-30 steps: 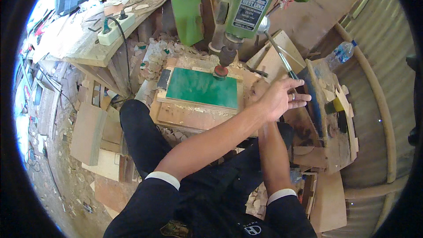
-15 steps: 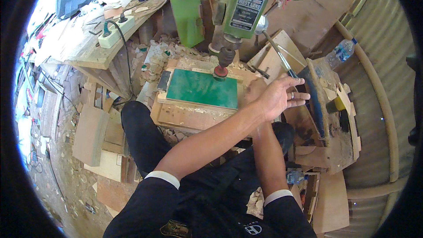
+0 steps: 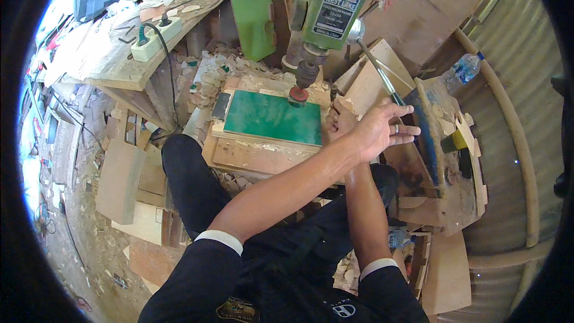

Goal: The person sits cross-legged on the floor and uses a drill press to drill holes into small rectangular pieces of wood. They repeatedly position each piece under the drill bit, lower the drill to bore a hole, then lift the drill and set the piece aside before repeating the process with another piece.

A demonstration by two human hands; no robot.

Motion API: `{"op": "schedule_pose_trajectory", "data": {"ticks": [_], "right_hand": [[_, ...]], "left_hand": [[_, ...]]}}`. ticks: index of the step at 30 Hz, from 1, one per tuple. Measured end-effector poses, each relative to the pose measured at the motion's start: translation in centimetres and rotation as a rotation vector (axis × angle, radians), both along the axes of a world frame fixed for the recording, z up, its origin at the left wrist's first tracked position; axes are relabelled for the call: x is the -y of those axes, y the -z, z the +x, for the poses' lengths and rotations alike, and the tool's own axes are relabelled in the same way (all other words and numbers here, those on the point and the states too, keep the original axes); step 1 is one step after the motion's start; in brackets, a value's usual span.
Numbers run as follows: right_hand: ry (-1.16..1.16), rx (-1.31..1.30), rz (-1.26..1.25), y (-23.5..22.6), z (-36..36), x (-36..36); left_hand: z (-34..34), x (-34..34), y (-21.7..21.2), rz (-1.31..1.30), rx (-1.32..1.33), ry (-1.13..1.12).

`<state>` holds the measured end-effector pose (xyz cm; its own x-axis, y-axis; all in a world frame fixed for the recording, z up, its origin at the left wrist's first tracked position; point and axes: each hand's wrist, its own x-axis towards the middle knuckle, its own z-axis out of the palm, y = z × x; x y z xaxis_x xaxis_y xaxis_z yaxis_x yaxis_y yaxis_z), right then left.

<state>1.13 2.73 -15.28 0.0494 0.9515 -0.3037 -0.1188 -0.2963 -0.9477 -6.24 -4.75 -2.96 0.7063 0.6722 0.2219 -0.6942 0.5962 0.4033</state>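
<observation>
Extends left hand (image 3: 382, 131) to the right of and nearer than the drill (image 3: 332, 18), against the end of the lever (image 3: 382, 75), with fingers parted rather than wrapped. Places right hand (image 3: 342, 118) below and slightly right of the drill, partly behind left forearm (image 3: 287, 188), with fingers bent; cannot tell whether pinching anything. Has green panel (image 3: 269, 118) flat directly below the drill, under red bit (image 3: 298, 96). Includes power strip (image 3: 156, 40) left of the drill, bottle (image 3: 463, 70) to its right.
</observation>
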Motion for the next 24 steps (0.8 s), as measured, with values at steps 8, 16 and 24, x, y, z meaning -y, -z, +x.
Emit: {"op": "schedule_pose_trajectory", "data": {"ticks": [8, 16, 24], "right_hand": [[0.259, 1.253, 0.308, 0.8, -1.2, -1.9], [0.149, 1.524, 0.101, -1.4, -4.6, 0.5], [0.076, 1.521, 0.165, -2.9, -4.5, 1.8]], "left_hand": [[-0.6, -0.3, 0.2, 0.020, -0.004, 0.024], [-0.1, -0.2, 0.4, -0.001, -0.006, 0.005], [-0.2, -0.1, 0.0, 0.014, -0.011, 0.002]]}}
